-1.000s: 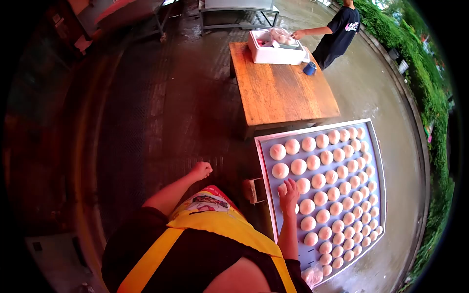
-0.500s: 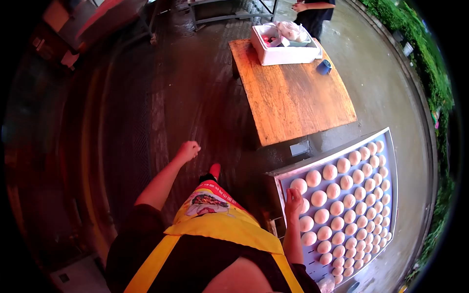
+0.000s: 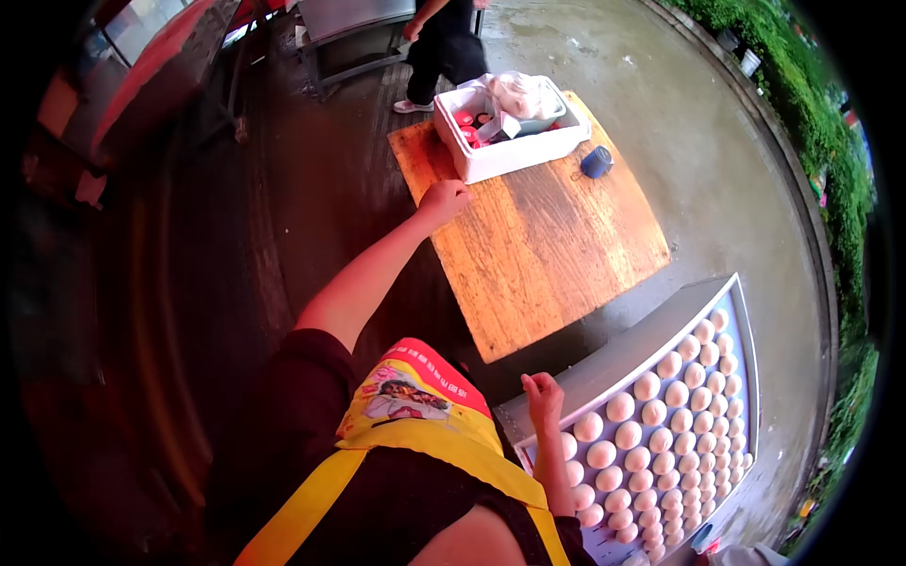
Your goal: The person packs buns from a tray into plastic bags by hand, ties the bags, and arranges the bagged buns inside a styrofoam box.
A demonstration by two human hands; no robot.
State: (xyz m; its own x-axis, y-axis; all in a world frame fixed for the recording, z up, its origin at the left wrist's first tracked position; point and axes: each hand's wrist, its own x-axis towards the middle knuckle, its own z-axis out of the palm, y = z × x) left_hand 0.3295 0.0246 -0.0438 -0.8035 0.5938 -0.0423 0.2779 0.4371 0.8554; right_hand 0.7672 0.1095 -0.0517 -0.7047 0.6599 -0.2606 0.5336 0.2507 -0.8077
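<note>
My left hand (image 3: 444,203), fingers curled closed, reaches forward over the left edge of a wooden table (image 3: 557,255), just short of a white foam box (image 3: 525,154). Whatever its fingers may hold is hidden. Lower down, my right hand (image 3: 545,398) hovers beside the near left corner of a large tray (image 3: 595,377). Its fingers are bent inward, and I cannot make out anything in them. Rows of round pale dough balls (image 3: 628,435) cover the tray.
Inside the foam box lie a plastic bag (image 3: 522,94) and red-lidded items (image 3: 469,133). A blue cup (image 3: 596,161) stands on the table. Behind it is a person in dark trousers (image 3: 453,45). The floor (image 3: 651,123) looks wet, with greenery at the far right.
The table and box have come nearer in view. My left hand has swung forward to the table's edge. My right hand has shifted off the dough balls toward the tray's corner. The person behind appears further left.
</note>
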